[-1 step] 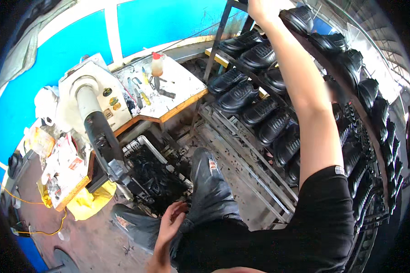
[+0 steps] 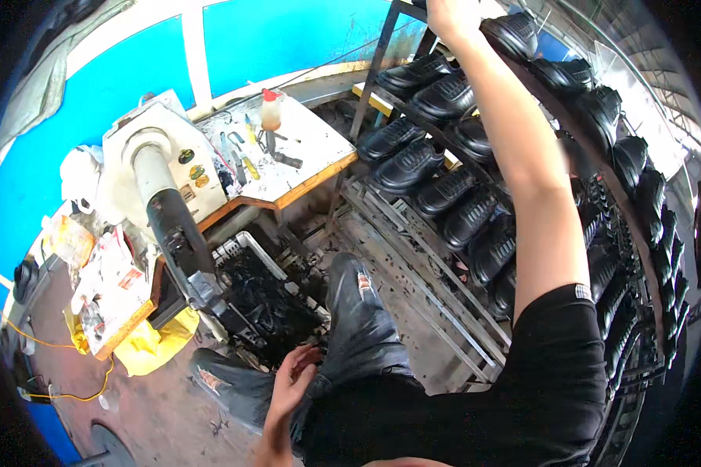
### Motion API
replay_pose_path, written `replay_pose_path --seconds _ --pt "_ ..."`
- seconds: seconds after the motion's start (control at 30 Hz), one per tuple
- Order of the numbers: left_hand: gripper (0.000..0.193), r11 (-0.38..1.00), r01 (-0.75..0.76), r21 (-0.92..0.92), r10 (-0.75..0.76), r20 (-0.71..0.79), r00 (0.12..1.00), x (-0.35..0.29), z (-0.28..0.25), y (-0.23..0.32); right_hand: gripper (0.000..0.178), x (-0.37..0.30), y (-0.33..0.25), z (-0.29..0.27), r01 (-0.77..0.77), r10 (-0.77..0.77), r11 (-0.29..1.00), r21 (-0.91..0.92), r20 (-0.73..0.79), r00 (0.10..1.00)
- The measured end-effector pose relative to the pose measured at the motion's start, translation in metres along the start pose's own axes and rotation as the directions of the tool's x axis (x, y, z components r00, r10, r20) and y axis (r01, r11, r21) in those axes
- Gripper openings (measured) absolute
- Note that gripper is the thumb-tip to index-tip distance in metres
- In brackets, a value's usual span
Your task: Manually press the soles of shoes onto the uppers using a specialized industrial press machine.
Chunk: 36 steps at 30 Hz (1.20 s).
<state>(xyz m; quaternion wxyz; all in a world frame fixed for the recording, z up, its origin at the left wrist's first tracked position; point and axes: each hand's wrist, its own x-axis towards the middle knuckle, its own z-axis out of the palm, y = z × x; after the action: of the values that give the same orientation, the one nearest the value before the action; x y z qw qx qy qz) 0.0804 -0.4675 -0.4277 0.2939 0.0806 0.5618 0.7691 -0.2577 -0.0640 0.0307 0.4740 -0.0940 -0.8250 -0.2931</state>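
My left hand point(image 2: 294, 377) rests loosely by my lap, above my dark ripped trousers point(image 2: 358, 327). Its fingers curl a little, the thumb stands apart, and nothing shows in it. My right arm stretches up and forward over a rack of black shoes point(image 2: 403, 167). At the top edge of the picture my right hand point(image 2: 450, 15) is partly cut off beside the rack's upper shelf, near a black shoe point(image 2: 511, 35). Its fingers are out of sight, so whether it grips anything is hidden.
At the left stands a white machine point(image 2: 144, 148) with a dark cylindrical arm point(image 2: 175, 226). Behind it, a worktable point(image 2: 319, 148) bears a red-capped bottle point(image 2: 270, 110) and hand tools. Black scraps fill a crate point(image 2: 261, 253) below. A yellow cord point(image 2: 62, 397) crosses the floor.
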Motion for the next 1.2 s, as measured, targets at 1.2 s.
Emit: replay_pose_path --seconds 1.2 --pt "0.100 0.817 -0.322 -0.478 0.244 -0.220 0.945 0.016 -0.027 0.023 0.083 -0.424 -0.110 -0.136 -0.659 -0.285 -0.708 0.253 0.752 0.595"
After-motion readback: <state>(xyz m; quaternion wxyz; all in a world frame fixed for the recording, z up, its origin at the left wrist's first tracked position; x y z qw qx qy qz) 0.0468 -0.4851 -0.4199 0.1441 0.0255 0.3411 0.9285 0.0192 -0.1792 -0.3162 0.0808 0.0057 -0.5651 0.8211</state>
